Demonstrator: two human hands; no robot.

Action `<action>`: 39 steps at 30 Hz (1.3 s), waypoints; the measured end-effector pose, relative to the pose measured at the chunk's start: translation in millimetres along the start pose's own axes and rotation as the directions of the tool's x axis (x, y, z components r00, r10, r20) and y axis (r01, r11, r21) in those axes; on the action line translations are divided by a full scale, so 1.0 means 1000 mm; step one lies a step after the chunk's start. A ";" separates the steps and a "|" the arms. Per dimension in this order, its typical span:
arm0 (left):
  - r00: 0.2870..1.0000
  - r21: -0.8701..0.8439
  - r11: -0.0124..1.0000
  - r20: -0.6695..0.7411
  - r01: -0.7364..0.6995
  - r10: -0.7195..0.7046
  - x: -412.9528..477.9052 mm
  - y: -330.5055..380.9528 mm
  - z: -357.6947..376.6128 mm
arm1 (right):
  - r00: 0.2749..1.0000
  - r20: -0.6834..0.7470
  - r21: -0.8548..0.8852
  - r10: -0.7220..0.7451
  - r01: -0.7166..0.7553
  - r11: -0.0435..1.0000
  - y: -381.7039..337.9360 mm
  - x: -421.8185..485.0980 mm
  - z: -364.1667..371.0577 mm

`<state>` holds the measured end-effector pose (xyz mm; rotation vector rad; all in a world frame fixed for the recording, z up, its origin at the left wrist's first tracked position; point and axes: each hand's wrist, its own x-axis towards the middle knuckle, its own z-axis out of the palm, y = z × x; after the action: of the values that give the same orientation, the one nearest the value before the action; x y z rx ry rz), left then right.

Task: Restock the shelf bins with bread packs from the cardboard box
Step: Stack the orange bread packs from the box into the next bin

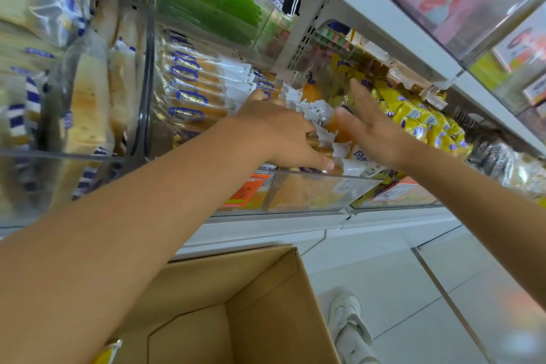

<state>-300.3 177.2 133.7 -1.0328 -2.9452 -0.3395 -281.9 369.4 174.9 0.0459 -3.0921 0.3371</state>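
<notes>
Your left hand (283, 133) grips the packs (317, 112) in the bin (310, 189), at 12 o'clock from the box (236, 304). Your right hand (369, 130) is open, flat at their 3 o'clock. The pile seems higher than the front wall, so w/o steady pressing the packs can slide out & fall.

Gold, blue and yellow along the shelf

The bread packs (195, 80) are golden-orange under clear wrap, each with a blue oval label and white ends. The snack bags (413, 115) beside them are bright yellow with blue-and-white marks. The packets (204, 9) above are green, the wrappers (16, 120) at the left are striped blue and white, the price tag (246, 190) is orange, the cardboard box (260, 289) plain brown, the shoe (345, 313) white.
</notes>
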 end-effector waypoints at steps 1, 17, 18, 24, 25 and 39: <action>1.000 0.001 1.000 -0.001 0.003 -0.003 0.000 0.000 0.000 | 0.999 0.039 0.040 0.008 -0.010 0.999 0.000 -0.003 0.009; 0.991 -0.044 0.991 0.042 0.126 -0.124 -0.003 0.000 -0.001 | 0.966 0.256 -0.018 0.032 -0.029 0.999 -0.001 0.016 0.020; 0.990 -0.065 0.989 0.054 0.133 -0.130 -0.002 -0.001 -0.001 | 0.963 0.268 -0.021 0.033 -0.028 0.999 -0.001 0.019 0.024; 0.985 -0.160 0.975 0.090 0.157 -0.144 -0.003 -0.002 -0.005 | 0.946 0.324 0.024 0.018 -0.027 0.999 0.004 0.032 0.017; 0.985 -0.189 0.969 0.099 0.157 -0.141 -0.004 -0.002 -0.007 | 0.960 0.280 0.030 0.003 -0.012 0.999 0.003 0.034 0.013; 0.925 -0.086 0.930 0.170 0.358 -0.341 -0.012 -0.033 -0.017 | 0.941 0.338 0.059 -0.028 0.008 0.998 -0.016 0.131 0.030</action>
<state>-312.8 140.9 142.6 -0.5511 -3.2824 -0.4565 -413.1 344.1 153.7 0.1495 -3.4183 0.4626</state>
